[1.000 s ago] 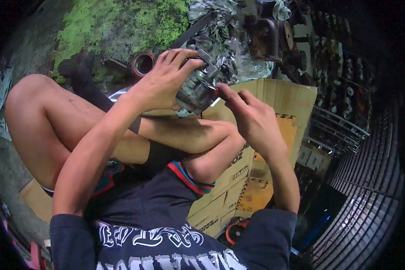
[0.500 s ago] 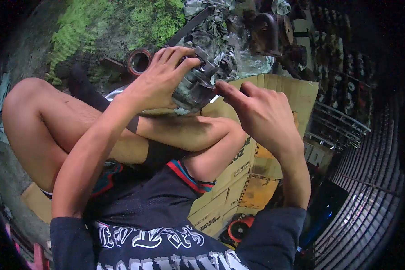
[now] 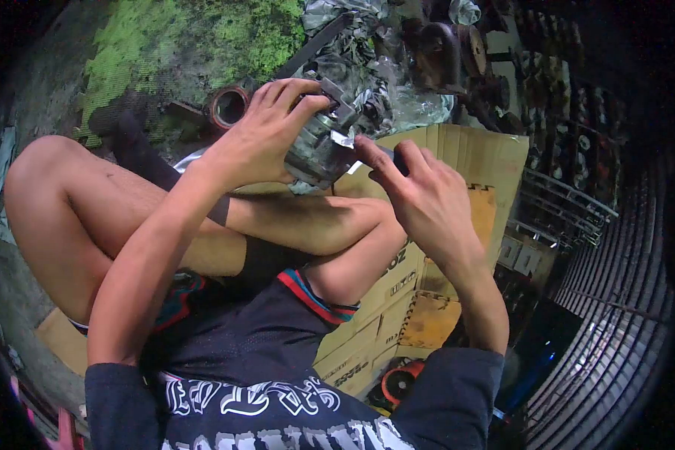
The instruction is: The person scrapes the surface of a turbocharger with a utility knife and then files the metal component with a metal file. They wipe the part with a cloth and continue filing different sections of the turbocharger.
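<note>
My left hand [image 3: 259, 135] is wrapped around a grey metal machine part [image 3: 313, 159], a round housing with ridges and a raised block on its upper side. It is held tilted above my crossed legs. My right hand [image 3: 427, 191] closes on a flat-bladed tool [image 3: 343, 139] with a pale, shiny tip that lies against the right side of the housing. A dark section of the tool shows between the fingers; the rest is hidden in the palm. My right index finger stretches along it toward the metal.
A reddish metal ring [image 3: 229, 106] lies on the stained floor beyond my left arm. Crumpled plastic [image 3: 420, 105] and a rusty curved casting [image 3: 439, 56] sit farther back. Flattened cardboard [image 3: 457, 142] lies at the right, near a metal rack [image 3: 566, 202] and ribbed shutter [image 3: 615, 315].
My right hand has shifted slightly left and turned, so the pale tip now shows against the housing. My left hand and the housing stay almost in place.
</note>
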Tool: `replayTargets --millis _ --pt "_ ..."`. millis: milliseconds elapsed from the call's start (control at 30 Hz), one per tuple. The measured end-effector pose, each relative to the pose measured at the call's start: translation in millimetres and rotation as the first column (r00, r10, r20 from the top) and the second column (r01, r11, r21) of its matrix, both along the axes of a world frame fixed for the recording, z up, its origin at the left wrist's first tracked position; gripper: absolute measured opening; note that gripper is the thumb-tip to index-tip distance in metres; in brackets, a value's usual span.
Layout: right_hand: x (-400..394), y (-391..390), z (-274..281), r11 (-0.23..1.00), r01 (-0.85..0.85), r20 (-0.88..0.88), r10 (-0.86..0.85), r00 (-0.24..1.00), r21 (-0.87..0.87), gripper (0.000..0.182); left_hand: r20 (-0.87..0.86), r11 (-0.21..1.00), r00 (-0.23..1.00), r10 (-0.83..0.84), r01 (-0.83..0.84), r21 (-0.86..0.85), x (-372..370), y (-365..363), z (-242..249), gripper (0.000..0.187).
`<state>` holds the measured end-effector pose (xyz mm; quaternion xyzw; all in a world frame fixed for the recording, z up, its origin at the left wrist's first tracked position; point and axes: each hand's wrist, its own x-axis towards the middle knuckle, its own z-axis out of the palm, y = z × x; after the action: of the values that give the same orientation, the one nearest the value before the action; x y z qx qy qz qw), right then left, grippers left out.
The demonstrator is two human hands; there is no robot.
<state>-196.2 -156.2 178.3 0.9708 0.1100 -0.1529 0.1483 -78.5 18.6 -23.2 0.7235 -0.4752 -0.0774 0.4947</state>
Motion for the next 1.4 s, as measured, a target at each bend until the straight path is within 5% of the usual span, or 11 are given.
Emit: replayTargets --millis 300,400,467,600,667,867,1400 --pt "12 -7 14 0.998 0.066 -0.087 -0.066 0.994 0.005 0.056 -0.003 1.000 1.000 -0.012 0.012 0.010 0 0 1 0.115" --pt "14 -10 12 0.994 0.093 -0.048 -0.090 0.995 0.062 0.053 -0.026 1.000 1.000 -0.003 0.003 -0.015 1 -3 -2 0.114" --pt "13 -10 9 0.990 0.050 0.169 -0.072 0.983 0.130 0.054 -0.046 0.999 0.999 -0.003 0.001 -0.044 1 -3 -3 0.113" --pt "3 -9 8 0.988 0.088 0.130 -0.105 0.986 0.128 0.056 -0.046 0.999 0.999 -0.002 0.000 -0.039 3 -2 0 0.112" --pt "2 0 10 0.992 0.117 0.051 -0.114 0.992 -0.054 0.057 -0.048 0.999 0.999 -0.010 0.008 -0.039 2 -3 1 0.111" --pt "11 26 21 0.983 0.041 -0.010 -0.043 0.999 -0.181 0.051 -0.048 0.999 0.999 -0.008 0.006 -0.047 4 -4 0 0.109" --pt "20 40 11 0.960 -0.052 -0.034 0.045 0.998 -0.276 0.061 -0.046 0.999 0.999 -0.005 0.003 -0.051 6 -7 0 0.111"
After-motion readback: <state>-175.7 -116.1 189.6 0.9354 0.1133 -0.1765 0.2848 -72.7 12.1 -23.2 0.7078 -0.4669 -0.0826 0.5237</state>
